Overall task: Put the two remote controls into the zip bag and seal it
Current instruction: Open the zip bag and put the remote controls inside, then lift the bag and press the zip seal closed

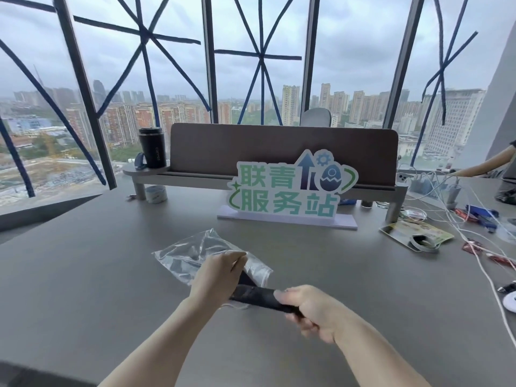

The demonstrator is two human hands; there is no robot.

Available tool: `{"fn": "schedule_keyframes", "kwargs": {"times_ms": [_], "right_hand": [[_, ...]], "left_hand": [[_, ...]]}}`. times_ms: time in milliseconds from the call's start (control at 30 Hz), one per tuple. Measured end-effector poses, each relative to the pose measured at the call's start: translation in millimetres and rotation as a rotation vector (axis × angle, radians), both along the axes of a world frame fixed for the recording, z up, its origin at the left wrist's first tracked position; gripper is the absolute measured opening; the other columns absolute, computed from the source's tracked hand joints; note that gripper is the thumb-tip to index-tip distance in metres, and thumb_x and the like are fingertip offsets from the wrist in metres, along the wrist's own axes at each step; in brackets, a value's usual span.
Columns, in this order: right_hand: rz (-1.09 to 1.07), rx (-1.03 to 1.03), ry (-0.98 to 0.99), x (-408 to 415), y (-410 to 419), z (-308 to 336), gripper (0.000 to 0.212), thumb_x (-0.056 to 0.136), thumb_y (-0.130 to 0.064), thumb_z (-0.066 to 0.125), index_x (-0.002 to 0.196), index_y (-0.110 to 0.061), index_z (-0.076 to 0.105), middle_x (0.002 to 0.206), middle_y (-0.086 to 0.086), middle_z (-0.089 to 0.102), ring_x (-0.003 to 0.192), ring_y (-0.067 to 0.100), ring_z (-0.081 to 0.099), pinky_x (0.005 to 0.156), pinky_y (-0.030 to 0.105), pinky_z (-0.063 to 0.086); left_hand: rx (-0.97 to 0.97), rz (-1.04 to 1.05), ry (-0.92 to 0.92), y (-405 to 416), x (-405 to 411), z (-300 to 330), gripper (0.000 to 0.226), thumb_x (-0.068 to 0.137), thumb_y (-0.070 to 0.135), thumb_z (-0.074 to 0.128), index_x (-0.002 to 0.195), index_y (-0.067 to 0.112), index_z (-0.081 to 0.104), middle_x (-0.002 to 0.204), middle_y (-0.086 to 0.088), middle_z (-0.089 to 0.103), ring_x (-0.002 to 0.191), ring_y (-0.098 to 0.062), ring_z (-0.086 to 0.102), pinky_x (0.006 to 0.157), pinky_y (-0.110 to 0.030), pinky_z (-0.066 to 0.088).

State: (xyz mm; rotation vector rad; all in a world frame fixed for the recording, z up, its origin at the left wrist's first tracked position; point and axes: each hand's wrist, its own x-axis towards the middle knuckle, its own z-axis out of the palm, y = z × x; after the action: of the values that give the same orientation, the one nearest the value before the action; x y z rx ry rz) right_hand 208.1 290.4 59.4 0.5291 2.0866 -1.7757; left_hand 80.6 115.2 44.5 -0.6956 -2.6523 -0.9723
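A clear zip bag (192,248) lies on the grey table (83,275), its mouth facing me. My left hand (216,273) pinches the bag's mouth edge and holds it up. My right hand (310,311) grips the near end of a black remote control (251,294), whose far end pokes into the bag's mouth. A dark shape inside the bag may be the other remote; I cannot tell through the plastic.
A green and white sign (287,191) stands behind the bag before a brown desk divider (282,146). A black tumbler (152,146) and tape roll (156,194) sit at the back left. Cables and small items (458,219) clutter the right side. Another person's arm (485,163) reaches in at far right.
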Motion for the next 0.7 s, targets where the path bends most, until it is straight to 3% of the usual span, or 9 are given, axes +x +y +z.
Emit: {"fn": "schedule_keyframes", "kwargs": {"times_ms": [100, 233, 300, 400, 467, 567, 700], "right_hand": [[-0.092, -0.105, 0.108, -30.3, -36.3, -17.6, 0.019, 0.099, -0.027, 0.054, 0.100, -0.013, 0.066, 0.072, 0.003, 0.069, 0.038, 0.013, 0.038, 0.037, 0.020, 0.026], [-0.311, 0.389, 0.272, -44.3, -33.6, -33.8, 0.020, 0.091, -0.017, 0.053, 0.077, -0.018, 0.067, 0.066, -0.001, 0.071, 0.039, 0.013, 0.049, 0.044, 0.028, 0.044], [-0.346, 0.511, 0.314, -48.2, -25.6, -34.1, 0.005, 0.086, -0.023, 0.057, 0.087, -0.026, 0.061, 0.069, -0.004, 0.067, 0.059, 0.017, 0.059, 0.060, 0.034, 0.051], [-0.203, 0.537, 0.267, -59.7, -28.7, -31.7, 0.044, 0.080, -0.048, 0.061, 0.120, -0.038, 0.048, 0.081, -0.007, 0.062, 0.071, 0.020, 0.063, 0.063, 0.030, 0.044], [-0.207, 0.562, 0.305, -71.4, -33.9, -33.6, 0.047, 0.083, -0.040, 0.059, 0.128, -0.031, 0.052, 0.089, -0.004, 0.066, 0.079, 0.023, 0.065, 0.069, 0.029, 0.045], [-0.266, 0.678, 0.376, -83.1, -34.4, -35.6, 0.032, 0.088, -0.016, 0.055, 0.119, -0.020, 0.065, 0.098, 0.004, 0.072, 0.079, 0.022, 0.060, 0.068, 0.028, 0.044], [-0.288, 0.649, 0.419, -80.0, -35.6, -25.6, 0.023, 0.086, -0.008, 0.053, 0.098, -0.023, 0.067, 0.071, -0.001, 0.068, 0.055, 0.020, 0.060, 0.056, 0.032, 0.049]], "left_hand": [[0.031, 0.005, -0.023, -10.8, 3.4, -1.4, 0.030, 0.089, 0.044, 0.043, 0.106, 0.036, 0.066, 0.105, 0.007, 0.074, 0.094, -0.020, 0.067, 0.080, -0.033, 0.052], [-0.002, -0.003, 0.023, -26.9, 0.7, -8.5, 0.030, 0.090, 0.044, 0.040, 0.095, 0.032, 0.067, 0.091, 0.002, 0.075, 0.088, -0.023, 0.067, 0.076, -0.036, 0.052], [-0.024, -0.010, 0.003, -31.2, 3.6, -9.3, 0.030, 0.090, 0.044, 0.040, 0.094, 0.030, 0.066, 0.090, 0.002, 0.075, 0.088, -0.022, 0.066, 0.075, -0.035, 0.051], [-0.115, 0.009, -0.077, -34.0, 11.8, -7.9, 0.030, 0.087, 0.033, 0.050, 0.113, 0.034, 0.064, 0.106, 0.000, 0.072, 0.097, -0.023, 0.064, 0.070, -0.028, 0.045], [-0.272, -0.006, -0.108, -38.3, 16.5, -6.7, 0.048, 0.081, 0.029, 0.052, 0.129, 0.038, 0.051, 0.118, 0.002, 0.065, 0.106, -0.023, 0.060, 0.074, -0.029, 0.046], [-0.511, 0.022, -0.147, -51.3, 21.4, -5.5, 0.068, 0.076, 0.026, 0.049, 0.139, 0.041, 0.032, 0.121, -0.001, 0.056, 0.107, -0.027, 0.059, 0.075, -0.033, 0.046], [-0.614, 0.150, -0.208, -70.5, 25.1, -1.5, 0.069, 0.072, 0.012, 0.044, 0.138, 0.033, 0.034, 0.121, -0.010, 0.055, 0.105, -0.032, 0.060, 0.077, -0.036, 0.049]]}}
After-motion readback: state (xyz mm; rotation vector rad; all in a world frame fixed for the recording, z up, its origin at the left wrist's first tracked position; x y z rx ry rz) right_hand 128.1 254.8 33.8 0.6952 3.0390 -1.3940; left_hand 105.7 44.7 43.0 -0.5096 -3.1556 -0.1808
